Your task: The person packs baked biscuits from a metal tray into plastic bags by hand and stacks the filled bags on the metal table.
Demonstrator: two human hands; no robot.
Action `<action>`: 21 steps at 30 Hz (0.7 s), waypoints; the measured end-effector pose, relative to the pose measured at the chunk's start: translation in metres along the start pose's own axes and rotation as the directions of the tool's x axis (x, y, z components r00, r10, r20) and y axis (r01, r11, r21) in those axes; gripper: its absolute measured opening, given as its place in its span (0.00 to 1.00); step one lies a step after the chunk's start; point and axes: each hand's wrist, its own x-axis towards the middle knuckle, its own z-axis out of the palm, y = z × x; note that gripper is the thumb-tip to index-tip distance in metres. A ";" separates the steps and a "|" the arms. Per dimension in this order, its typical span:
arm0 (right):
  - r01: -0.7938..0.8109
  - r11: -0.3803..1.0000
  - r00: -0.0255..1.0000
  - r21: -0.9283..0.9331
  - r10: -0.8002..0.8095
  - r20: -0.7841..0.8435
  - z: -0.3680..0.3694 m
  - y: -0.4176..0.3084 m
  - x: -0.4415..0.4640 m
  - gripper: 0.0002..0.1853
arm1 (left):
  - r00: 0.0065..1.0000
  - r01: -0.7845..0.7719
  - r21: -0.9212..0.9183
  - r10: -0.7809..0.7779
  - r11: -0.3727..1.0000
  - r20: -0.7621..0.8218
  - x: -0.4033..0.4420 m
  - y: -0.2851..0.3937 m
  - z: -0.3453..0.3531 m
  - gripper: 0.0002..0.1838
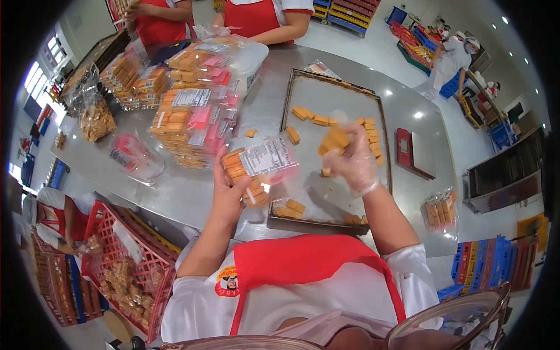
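My left hand (228,185) is closed around a clear labelled bag (268,157) that holds rows of orange-brown biscuit sticks. My right hand (357,163), in a clear plastic glove, pinches a few biscuit pieces (335,140) over the metal tray (326,197); they are blurred by motion. More biscuit pieces (373,137) lie in a row along the tray's right side. Others (319,119) lie near its upper part, and a few (290,209) rest at its lower left corner. Left of the tray stand stacked filled bags (189,125).
A red scale (410,153) and a filled bag (440,210) are at the right on the steel table (262,111). Co-workers in red aprons (256,20) stand across it. A red crate (125,233) with bags is at lower left. A large bag (97,119) lies at the left.
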 end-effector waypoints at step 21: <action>0.750 0.333 0.643 -0.571 -0.163 0.748 0.032 -0.034 -0.045 0.16 | 0.923 0.368 0.023 -0.368 0.930 0.111 0.009 -0.011 -0.026 0.23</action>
